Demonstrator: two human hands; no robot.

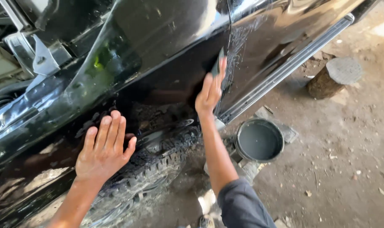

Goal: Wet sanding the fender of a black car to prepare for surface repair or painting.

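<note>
- Left hand [104, 147] is spread open, flat on the black car fender [128, 50], just above the muddy tyre [149, 169] at near left.
- Right hand [209, 90] is further right, well apart from the left, pressing a thin dark scraper [218, 63] against the wet door panel [276, 38].
- Round dark tin [259, 140] of grey liquid sits on the dirt floor, right of the arm.
- Log stump [334, 76] at far right.

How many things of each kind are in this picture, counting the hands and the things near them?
Hands: 2, left hand flat by the wheel arch, right hand pressing a dark flat tool to the panel
Flat tools: 1
Black cars: 1
Tyres: 1
Round tubs: 1
Wood stumps: 1
Total: 7
</note>
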